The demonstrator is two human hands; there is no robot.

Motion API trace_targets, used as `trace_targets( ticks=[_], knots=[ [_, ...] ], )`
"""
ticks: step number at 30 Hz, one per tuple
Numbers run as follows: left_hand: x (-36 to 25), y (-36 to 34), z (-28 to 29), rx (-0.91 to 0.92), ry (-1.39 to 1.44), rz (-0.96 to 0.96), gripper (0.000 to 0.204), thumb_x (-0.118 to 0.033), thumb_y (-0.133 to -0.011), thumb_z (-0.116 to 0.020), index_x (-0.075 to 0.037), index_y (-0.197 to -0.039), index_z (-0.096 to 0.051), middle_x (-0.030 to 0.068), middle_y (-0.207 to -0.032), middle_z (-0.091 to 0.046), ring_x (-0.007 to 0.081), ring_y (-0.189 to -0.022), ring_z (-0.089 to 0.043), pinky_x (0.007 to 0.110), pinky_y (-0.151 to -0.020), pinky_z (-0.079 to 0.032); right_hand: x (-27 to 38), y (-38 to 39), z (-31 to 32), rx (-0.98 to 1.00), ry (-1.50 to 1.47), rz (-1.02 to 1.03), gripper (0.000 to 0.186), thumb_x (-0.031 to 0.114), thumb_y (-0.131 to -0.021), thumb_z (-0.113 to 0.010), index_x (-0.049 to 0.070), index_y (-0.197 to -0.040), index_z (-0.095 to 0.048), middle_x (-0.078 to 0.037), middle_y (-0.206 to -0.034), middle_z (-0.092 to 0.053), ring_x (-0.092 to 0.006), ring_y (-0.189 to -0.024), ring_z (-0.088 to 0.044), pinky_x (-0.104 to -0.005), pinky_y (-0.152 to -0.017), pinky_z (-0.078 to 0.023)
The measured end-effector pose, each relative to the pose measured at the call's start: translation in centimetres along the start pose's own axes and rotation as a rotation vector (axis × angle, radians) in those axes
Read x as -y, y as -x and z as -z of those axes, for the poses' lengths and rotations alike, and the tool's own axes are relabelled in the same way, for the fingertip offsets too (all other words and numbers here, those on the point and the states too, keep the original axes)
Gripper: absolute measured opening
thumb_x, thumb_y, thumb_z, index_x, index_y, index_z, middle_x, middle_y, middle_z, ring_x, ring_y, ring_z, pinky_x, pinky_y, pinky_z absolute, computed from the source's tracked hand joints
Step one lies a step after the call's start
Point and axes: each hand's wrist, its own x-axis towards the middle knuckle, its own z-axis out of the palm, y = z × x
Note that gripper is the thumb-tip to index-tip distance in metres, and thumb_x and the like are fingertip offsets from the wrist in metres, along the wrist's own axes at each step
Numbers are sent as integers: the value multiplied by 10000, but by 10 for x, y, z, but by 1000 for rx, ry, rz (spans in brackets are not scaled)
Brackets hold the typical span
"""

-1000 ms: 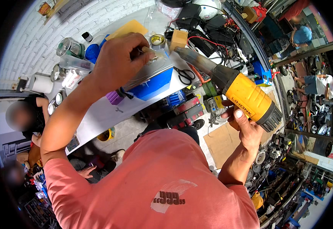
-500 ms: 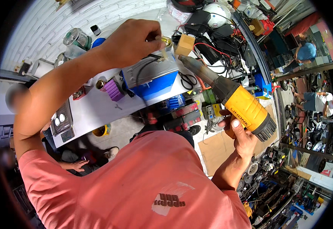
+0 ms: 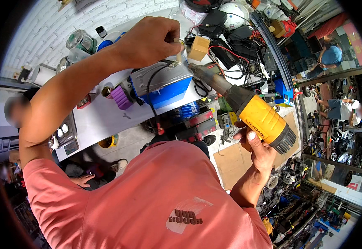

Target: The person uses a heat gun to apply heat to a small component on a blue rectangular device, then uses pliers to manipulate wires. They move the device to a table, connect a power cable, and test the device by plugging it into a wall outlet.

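A yellow and black heat gun point(image 3: 257, 116) is gripped at its handle by my right hand point(image 3: 259, 150). Its metal nozzle points up and left, close to the far right corner of a blue battery pack point(image 3: 166, 94) with a grey, wrapped-looking top. My left hand point(image 3: 154, 39) reaches over the pack from the left, fingers pinched on a short pale tan stick point(image 3: 179, 56). The stick's lower end meets the pack's top by the cable's root; its exact kind is unclear. A black cable point(image 3: 148, 85) runs across the top and hangs down the front, ending in a red connector point(image 3: 160, 129).
A small cardboard box point(image 3: 199, 48) stands behind the nozzle, with tangled cables and black chargers to the right. Black scissors point(image 3: 201, 86) lie beside the pack. At left are a purple holder point(image 3: 121, 98) and an open tin point(image 3: 107, 91). Another person's hand point(image 3: 82, 181) shows at lower left.
The heat gun's nozzle has moved a little left and down, closer to the pack and the stick. My left hand has shifted slightly, and the stick stands more upright. The cable, blurred before, hangs clearly now.
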Motion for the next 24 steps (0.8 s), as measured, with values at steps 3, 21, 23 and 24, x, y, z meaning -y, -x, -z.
trace_targets(
  ticks=[3,21,23,24],
  knots=[
    [3,-3,-1,-21,-31,-45,290,-224,-893,-744,-3,-799,-582,61,-650,-527,161,-615,-487,368,-592,-418,-4,0,-4,4,-11,-2,547,308,-971,-762,-9,-1386,-597,-197,-1077,-751,-172,-760,-735,-235,-567,-502],
    [17,-8,-9,-55,26,-128,293,-165,-879,-765,-22,-749,-544,62,-622,-491,154,-588,-444,369,-556,-375,3,-6,-11,33,24,-10,514,287,-974,-762,-18,-1360,-613,-200,-1076,-752,-175,-755,-734,-237,-545,-500],
    [16,-9,-9,-55,23,-129,304,-171,-878,-770,-22,-743,-542,63,-614,-492,155,-581,-444,370,-551,-375,3,-6,-12,25,20,-17,525,290,-970,-768,-18,-1364,-609,-201,-1071,-753,-178,-754,-734,-241,-548,-505],
    [15,-10,-8,-52,19,-126,310,-173,-877,-773,-21,-738,-541,62,-609,-488,156,-578,-444,371,-549,-374,2,-5,-13,12,14,-16,529,292,-969,-770,-18,-1365,-608,-202,-1069,-753,-179,-755,-734,-243,-552,-509]
  ],
)
